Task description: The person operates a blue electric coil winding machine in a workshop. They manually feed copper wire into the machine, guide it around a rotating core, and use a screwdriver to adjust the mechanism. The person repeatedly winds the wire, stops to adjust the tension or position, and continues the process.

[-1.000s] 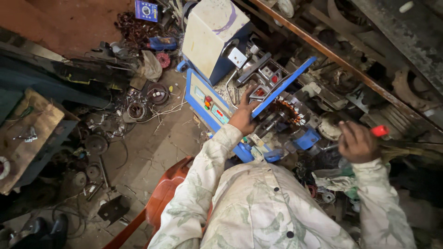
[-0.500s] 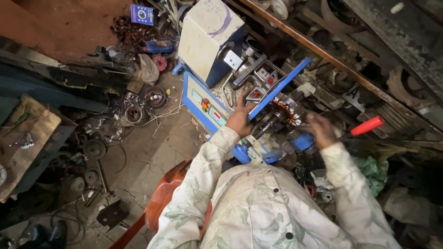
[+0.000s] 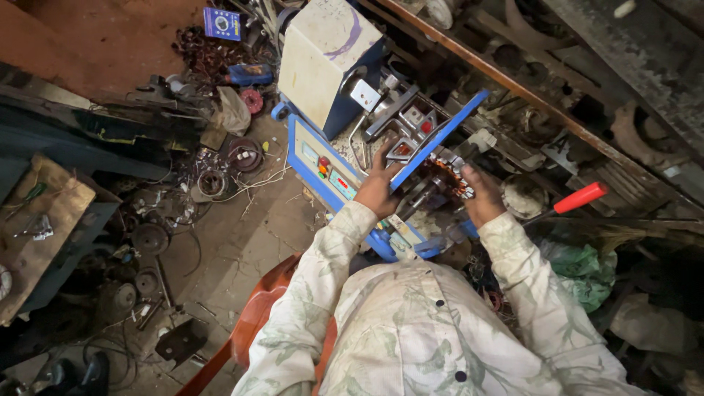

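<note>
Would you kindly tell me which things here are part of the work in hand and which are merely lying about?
In hand:
- left hand on the blue-framed winding machine
- right hand at the copper-wound stator

Lying about:
- red-handled tool
- blue box
- round metal parts on the floor
- green bag
- orange plastic chair

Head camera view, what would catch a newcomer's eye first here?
Probably the blue and cream winding machine at top centre, where the left hand rests on its blue bar and the right hand touches a copper-wound stator. A red-handled tool lies right; scrap motor parts litter the floor left.
</note>
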